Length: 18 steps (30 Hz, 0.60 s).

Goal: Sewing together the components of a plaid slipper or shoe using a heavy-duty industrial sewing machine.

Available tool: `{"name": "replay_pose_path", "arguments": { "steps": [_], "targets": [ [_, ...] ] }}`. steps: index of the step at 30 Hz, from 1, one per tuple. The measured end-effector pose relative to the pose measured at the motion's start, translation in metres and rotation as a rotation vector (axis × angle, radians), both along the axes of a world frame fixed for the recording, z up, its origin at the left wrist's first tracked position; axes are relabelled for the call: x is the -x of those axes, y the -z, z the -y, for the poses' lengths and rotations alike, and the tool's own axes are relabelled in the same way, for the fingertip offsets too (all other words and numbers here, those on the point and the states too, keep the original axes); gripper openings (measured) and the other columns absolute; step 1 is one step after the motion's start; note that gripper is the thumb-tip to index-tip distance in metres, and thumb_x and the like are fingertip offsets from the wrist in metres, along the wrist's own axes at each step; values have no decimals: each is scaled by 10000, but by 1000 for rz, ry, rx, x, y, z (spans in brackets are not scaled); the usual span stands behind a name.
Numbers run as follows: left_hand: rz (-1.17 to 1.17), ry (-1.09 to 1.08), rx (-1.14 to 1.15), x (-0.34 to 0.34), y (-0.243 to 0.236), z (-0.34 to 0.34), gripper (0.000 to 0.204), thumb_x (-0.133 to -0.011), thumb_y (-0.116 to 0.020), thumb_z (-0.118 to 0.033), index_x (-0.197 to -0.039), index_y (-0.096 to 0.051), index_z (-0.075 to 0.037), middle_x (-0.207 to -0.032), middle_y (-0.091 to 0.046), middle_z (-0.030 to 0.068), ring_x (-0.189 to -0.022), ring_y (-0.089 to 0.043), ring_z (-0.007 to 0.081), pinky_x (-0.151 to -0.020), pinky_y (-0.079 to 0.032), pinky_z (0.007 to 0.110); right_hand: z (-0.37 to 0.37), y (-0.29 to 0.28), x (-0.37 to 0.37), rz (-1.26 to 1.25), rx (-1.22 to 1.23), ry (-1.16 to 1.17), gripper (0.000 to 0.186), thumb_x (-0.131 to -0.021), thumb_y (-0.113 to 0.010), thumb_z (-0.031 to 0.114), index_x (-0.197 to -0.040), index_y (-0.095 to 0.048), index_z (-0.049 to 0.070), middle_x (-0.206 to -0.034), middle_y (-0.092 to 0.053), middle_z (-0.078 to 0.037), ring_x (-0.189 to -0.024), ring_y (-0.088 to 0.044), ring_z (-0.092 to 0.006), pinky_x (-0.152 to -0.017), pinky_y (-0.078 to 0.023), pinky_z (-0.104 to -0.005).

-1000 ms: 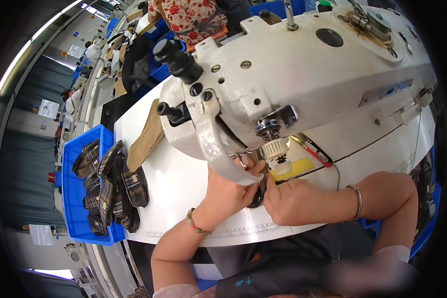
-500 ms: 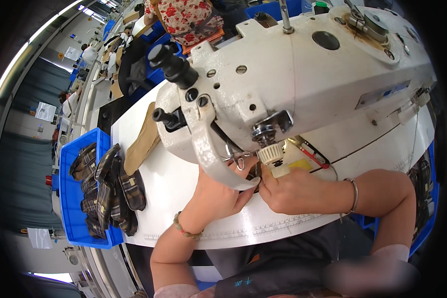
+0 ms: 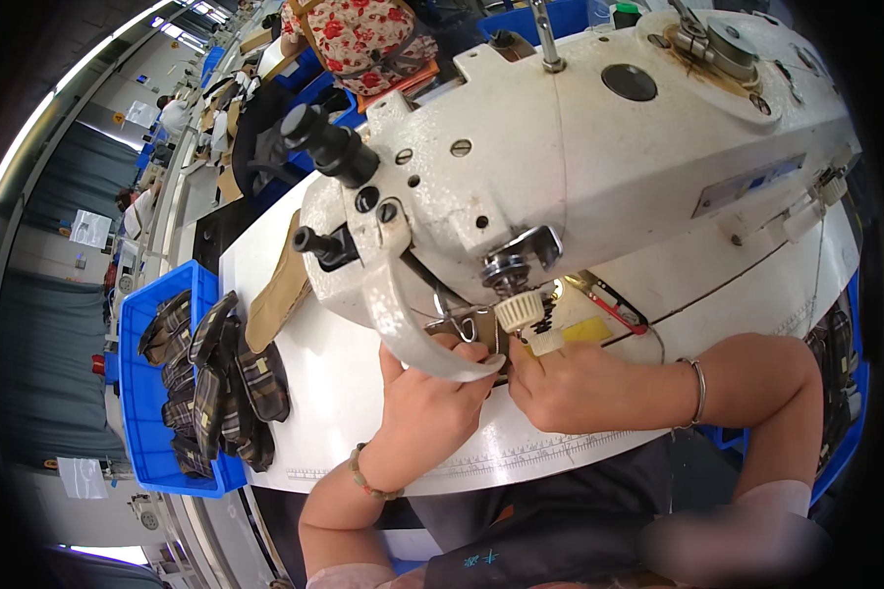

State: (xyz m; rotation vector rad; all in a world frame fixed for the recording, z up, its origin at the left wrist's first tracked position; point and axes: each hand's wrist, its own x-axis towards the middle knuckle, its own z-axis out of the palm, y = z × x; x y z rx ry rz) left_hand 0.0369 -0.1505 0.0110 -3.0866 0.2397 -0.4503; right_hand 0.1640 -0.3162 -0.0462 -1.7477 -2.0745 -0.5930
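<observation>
Both my hands are under the head of a white sewing machine (image 3: 599, 157), close to its needle area. My left hand (image 3: 424, 407) is closed, its fingers bent behind the curved white lever (image 3: 403, 319). Just right of the lever tip, my right hand (image 3: 589, 388) is closed too, thumb and fingers pressed together below the cream tension knob (image 3: 519, 311). Between the fingertips a bit of dark material (image 3: 502, 377) shows. The lever, the knob and my fingers hide most of it, so I cannot make out what it is.
Left of the machine a blue bin (image 3: 142, 432) holds several dark plaid slippers (image 3: 263, 383), some hanging over its rim. A tan sole-shaped piece (image 3: 280, 294) lies on the white table (image 3: 334, 432). Behind the needle area is a red-handled tool (image 3: 619, 312). Another bin (image 3: 859, 383) stands right.
My left hand has shifted slightly and its fingers have bent more behind the lever. My right hand stays nearly in place. The machine sits a little further left in the view.
</observation>
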Motion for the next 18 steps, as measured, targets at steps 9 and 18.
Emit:
{"name": "replay_pose_path", "arguments": {
  "steps": [9,18],
  "targets": [
    [-32,1,138,-4,8,3,327,-672,-768,-65,-980,-769,-177,-932,-595,-78,-900,-564,163,-890,-318,496,8,-4,9,45,31,-44,212,-718,-640,152,-741,-688,-54,-862,-705,-317,-506,-632,-171,-403,-457,-273],
    [-55,44,158,-9,11,0,338,-673,-757,-67,-996,-772,-165,-887,-575,-82,-838,-545,172,-727,-338,441,9,-7,11,42,25,-56,236,-714,-633,153,-757,-701,-69,-828,-713,-289,-488,-616,-165,-394,-454,-278]
  ]
}}
